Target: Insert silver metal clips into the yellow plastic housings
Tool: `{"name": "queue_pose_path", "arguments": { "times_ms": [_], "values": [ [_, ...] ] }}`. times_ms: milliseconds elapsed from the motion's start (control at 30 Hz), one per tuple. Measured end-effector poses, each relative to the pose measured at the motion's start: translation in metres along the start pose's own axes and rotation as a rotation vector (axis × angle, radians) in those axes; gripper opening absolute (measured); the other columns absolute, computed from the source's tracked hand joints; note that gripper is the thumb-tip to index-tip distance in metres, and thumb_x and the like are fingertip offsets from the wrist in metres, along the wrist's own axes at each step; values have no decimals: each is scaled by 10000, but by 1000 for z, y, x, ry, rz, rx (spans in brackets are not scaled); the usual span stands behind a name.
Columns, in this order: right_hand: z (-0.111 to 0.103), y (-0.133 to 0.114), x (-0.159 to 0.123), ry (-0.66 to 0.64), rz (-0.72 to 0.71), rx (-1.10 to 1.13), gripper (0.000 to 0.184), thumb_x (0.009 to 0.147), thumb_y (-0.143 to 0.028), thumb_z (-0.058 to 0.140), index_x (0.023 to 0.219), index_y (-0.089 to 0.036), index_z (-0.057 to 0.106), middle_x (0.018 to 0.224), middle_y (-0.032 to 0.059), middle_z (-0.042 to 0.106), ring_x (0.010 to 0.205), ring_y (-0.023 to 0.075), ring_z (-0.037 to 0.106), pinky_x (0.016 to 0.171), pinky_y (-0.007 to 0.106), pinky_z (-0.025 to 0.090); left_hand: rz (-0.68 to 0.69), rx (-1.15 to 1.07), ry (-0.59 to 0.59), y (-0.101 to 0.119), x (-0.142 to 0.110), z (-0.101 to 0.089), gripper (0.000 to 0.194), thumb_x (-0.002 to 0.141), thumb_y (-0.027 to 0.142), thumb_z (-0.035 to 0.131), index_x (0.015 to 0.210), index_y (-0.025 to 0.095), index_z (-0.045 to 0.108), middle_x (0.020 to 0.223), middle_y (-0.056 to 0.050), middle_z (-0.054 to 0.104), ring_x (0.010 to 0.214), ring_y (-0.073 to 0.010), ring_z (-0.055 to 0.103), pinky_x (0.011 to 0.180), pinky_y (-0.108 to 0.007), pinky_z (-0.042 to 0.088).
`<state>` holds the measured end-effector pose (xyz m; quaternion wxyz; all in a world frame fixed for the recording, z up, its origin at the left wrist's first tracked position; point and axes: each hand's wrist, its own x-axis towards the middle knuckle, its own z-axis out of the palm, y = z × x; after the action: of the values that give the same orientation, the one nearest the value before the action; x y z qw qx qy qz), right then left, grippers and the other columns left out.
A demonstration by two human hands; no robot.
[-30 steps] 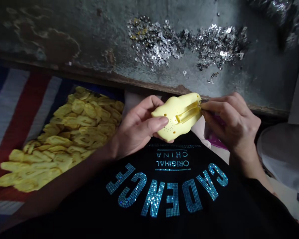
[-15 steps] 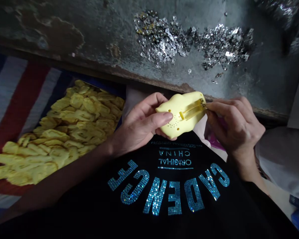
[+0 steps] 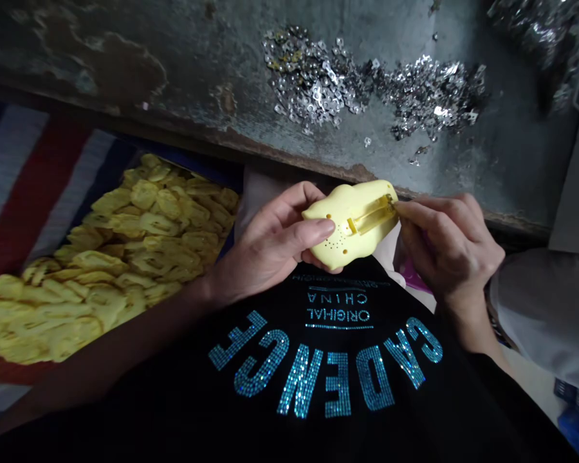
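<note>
The left hand (image 3: 265, 247) forms a closed grip around a yellow plastic casing (image 3: 352, 222), its thumb lying across the face beside a cluster of small holes. The casing sits between the two hands, just above the person's lap, with a moulded channel (image 3: 370, 215) running along it. The right hand (image 3: 451, 251) pinches at the channel's far end, its fingertips (image 3: 405, 209) on what looks like a small metal clip (image 3: 391, 203) (the poor light and the fingers make it hard to be sure).

Beyond the grip lies a scuffed grey table (image 3: 125, 77), carrying a heap of silver metal pieces (image 3: 318, 77). Left of the grip, a pile of flat yellow pieces (image 3: 145, 238) rests on a striped cloth (image 3: 24, 193). Below it is a black shirt (image 3: 318, 379) with blue rhinestone lettering. A pink packet (image 3: 415, 273) shows beneath the right wrist, and a pale sack (image 3: 545, 315) sits further right.
</note>
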<state>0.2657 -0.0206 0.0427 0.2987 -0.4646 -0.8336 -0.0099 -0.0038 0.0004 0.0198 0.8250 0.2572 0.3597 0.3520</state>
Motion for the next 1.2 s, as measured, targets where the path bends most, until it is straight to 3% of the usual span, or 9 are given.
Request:
{"name": "queue_pose_path", "arguments": {
  "times_ms": [367,633,800,933,1067,1133,1200],
  "values": [
    [6,4,-1,22,0,-43,497,1079,-100,739,1449,-424,813,1168,36,904,897,268,784,805,459,643,10,24,-12,0,-1,1,414,923,351,937,1079,244,568,990,-3,729,772,-166,745,593,-265,714],
    [0,3,-3,56,101,52,338,1074,-118,792,1315,-338,878,1136,50,900,894,258,802,800,437,663,-2,29,19,2,1,2,458,881,339,965,1081,251,563,1012,2,740,795,-182,776,592,-275,720],
    [16,8,-14,100,31,-32,435,1067,-101,775,1377,-396,848,1163,27,908,909,255,796,786,437,613,10,36,25,2,0,4,467,873,356,965,1080,253,559,1010,-5,768,795,-193,781,593,-288,718],
    [21,10,-19,148,-42,-77,429,1065,-117,793,1415,-360,838,1182,37,921,884,253,800,746,432,592,35,14,40,0,0,4,435,885,356,958,1082,253,584,977,12,747,760,-175,758,576,-264,686],
    [12,15,-9,77,135,168,312,1084,-158,795,1307,-362,871,1146,44,905,955,255,836,810,428,685,58,21,28,-3,-3,4,407,896,363,976,1070,245,628,961,21,736,762,-144,730,623,-225,642],
    [9,23,-2,7,227,344,230,1085,-271,837,1301,-344,868,1163,52,894,943,241,836,768,396,696,83,70,23,-3,-6,5,374,922,360,974,1076,244,653,966,21,744,806,-144,739,685,-229,642],
    [8,34,4,-96,300,498,289,1078,-416,869,1349,-317,850,1229,63,888,915,225,835,725,365,691,112,137,35,-2,-9,8,351,934,356,974,1083,245,676,981,19,760,835,-146,739,734,-237,642]
  ]
}}
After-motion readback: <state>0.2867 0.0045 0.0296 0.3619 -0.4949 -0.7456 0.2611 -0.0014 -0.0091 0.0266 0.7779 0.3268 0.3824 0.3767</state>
